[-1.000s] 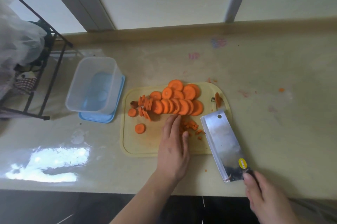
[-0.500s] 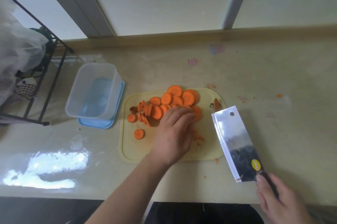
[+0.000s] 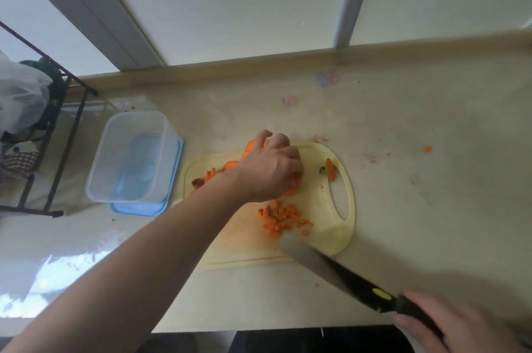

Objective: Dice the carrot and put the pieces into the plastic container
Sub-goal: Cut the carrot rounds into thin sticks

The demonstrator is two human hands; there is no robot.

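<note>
Orange carrot slices (image 3: 231,165) lie on a pale yellow cutting board (image 3: 322,208). My left hand (image 3: 270,168) lies over the pile with curled fingers gathering slices; most slices are hidden beneath it. A small heap of diced carrot (image 3: 280,217) sits on the board's near half. My right hand (image 3: 460,324) grips the black handle of a cleaver (image 3: 331,266), whose blade is turned edge-on over the board's near corner. The clear plastic container (image 3: 129,157) stands empty on its blue lid, left of the board.
A black wire rack (image 3: 54,134) with a plastic bag stands at the far left. A carrot end piece (image 3: 330,169) lies by the board's handle hole. Stray carrot bits (image 3: 427,148) dot the beige counter to the right. The counter's front edge runs just below my arms.
My left hand has moved from the diced bits up onto the slice pile and curled over it. The cleaver has swung from flat to edge-on, down toward the board's near corner.
</note>
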